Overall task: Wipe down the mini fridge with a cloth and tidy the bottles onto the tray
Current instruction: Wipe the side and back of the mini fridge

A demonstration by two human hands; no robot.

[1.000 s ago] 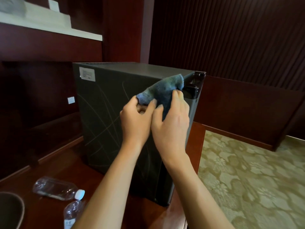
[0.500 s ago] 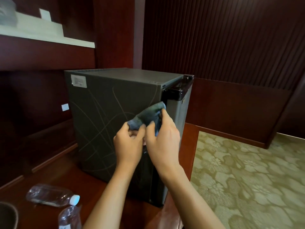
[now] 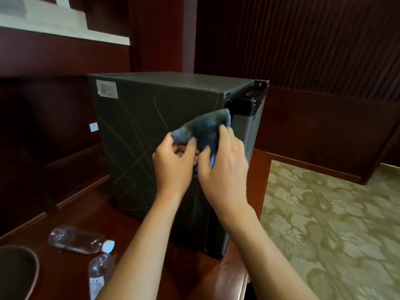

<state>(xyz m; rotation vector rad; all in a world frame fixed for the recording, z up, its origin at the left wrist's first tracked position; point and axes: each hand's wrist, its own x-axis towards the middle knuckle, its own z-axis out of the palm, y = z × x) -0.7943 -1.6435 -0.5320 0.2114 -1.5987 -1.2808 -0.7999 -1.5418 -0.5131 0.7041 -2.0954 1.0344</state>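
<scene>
A dark grey mini fridge [image 3: 138, 131] stands on the red-brown wooden counter [image 3: 65, 219], its side panel facing me. A blue cloth [image 3: 203, 128] is pressed against that panel near the upper front corner, below the black door handle [image 3: 246, 102]. My left hand [image 3: 173, 163] pinches the cloth's left end. My right hand [image 3: 223, 167] grips the cloth's right part, fingers curled over it. Two clear plastic bottles lie on the counter at the lower left: one [image 3: 78, 239] on its side with a white cap, the other [image 3: 100, 273] closer to me. A dark round tray [image 3: 32, 269] shows at the bottom left edge.
A white shelf [image 3: 65, 24] runs along the wall at the upper left. Dark wood panelling stands behind the fridge. The counter's edge drops off at the right onto a patterned beige carpet [image 3: 324, 224]. A small white wall socket [image 3: 93, 127] sits left of the fridge.
Both hands slid the cloth down the fridge's side from the top corner, then back up a little. The view shifted slightly, showing more of the tray.
</scene>
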